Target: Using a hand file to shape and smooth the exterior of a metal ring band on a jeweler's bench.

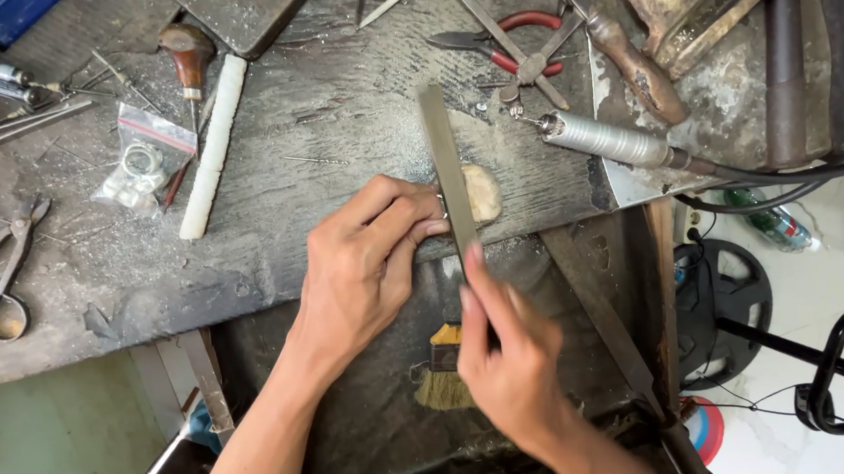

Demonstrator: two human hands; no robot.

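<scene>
gripping flat file (pixel 446 165), right hand (pixel 512 355), worn bench (pixel 331 104)

The right hand (pixel 512 360) closes its grip on the near end of a flat metal file (pixel 447 170), whose blade lies across a pale bench peg (pixel 482 192) at the edge of the worn grey tabletop (pixel 333 124). The left hand (pixel 364 262) pinches a small piece against that peg (too hidden by fingertips to identify). Red-handled pliers (pixel 502 45) and a silver rotary handpiece (pixel 600 140) lie beyond, scissors (pixel 3 275) far left, a brush (pixel 443 371) below.
</scene>
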